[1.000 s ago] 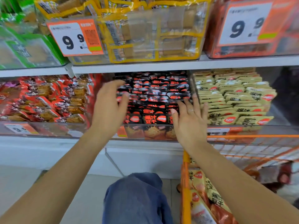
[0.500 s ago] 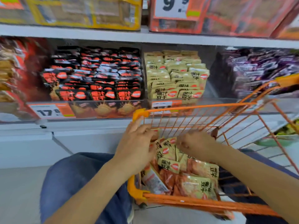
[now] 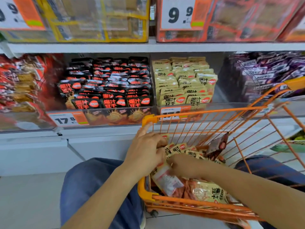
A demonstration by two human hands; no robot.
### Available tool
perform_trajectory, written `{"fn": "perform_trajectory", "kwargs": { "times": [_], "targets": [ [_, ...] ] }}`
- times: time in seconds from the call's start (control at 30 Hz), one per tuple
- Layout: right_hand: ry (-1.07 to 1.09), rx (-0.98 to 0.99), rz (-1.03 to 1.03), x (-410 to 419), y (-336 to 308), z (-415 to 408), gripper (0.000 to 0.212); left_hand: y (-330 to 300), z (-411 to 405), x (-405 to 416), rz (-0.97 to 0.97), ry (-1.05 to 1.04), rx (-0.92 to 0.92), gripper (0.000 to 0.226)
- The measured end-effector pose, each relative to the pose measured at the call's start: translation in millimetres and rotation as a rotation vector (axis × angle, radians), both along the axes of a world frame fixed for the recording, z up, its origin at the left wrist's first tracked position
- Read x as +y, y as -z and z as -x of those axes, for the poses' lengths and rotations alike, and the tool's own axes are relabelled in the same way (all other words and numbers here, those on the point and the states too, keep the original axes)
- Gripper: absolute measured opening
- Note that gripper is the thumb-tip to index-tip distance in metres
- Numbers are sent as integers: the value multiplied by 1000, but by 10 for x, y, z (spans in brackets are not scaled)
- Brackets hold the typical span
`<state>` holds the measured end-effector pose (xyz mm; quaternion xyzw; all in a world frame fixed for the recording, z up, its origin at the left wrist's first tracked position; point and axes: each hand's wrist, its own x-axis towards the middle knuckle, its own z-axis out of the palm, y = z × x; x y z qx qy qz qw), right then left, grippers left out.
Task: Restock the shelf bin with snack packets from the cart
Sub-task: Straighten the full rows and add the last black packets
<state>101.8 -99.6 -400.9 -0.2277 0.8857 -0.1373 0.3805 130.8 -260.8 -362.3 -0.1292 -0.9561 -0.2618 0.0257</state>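
Observation:
An orange wire cart (image 3: pixel 206 111) stands in front of the shelf and holds a heap of beige snack packets (image 3: pixel 179 148). Both my hands are down inside it. My left hand (image 3: pixel 145 151) curls over packets at the cart's near-left corner, and my right hand (image 3: pixel 183 165) curls into the same bunch from the right, its fingertips hidden. A larger beige packet (image 3: pixel 208 192) lies at the cart's near side. On the shelf above, a clear bin (image 3: pixel 184 85) holds rows of the same beige packets, with bare room on its right side.
A bin of black and red packets (image 3: pixel 112 83) sits left of the beige bin, and purple packets (image 3: pixel 267 71) lie to the right. Price tags (image 3: pixel 67 119) hang on the shelf front. A dark packet (image 3: pixel 217 144) leans in the cart. My jeans-clad knees (image 3: pixel 92 187) flank the cart.
My hands left the black-packet bin on the shelf and dropped into the cart. The view swung right and down. Both hands now close on the beige packets.

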Motion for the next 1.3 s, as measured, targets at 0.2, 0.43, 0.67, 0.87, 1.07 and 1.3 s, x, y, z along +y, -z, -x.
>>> {"fn": "perform_trajectory", "kwargs": {
  "times": [0.2,0.43,0.67,0.87,1.07,1.3],
  "targets": [
    [466,-64,443,508,-615,222,12,-42,-23,38,61,-82,74,38],
    [712,-57,1036,590,-710,163,13,-336,-78,575,-369,-87,-77,87],
    [980,27,1246,698,-824,157,36,-523,113,760,-1033,-148,-264,29],
    [860,-106,1157,756,-832,110,37,-616,262,849,-1118,-73,-247,29],
    [1016,182,1081,893,-996,228,9,-582,666,903,-710,-226,87,33],
    [1025,828,539,1348,-1253,1229,20,22,918,609,-29,-271,334,52]
  ]
}}
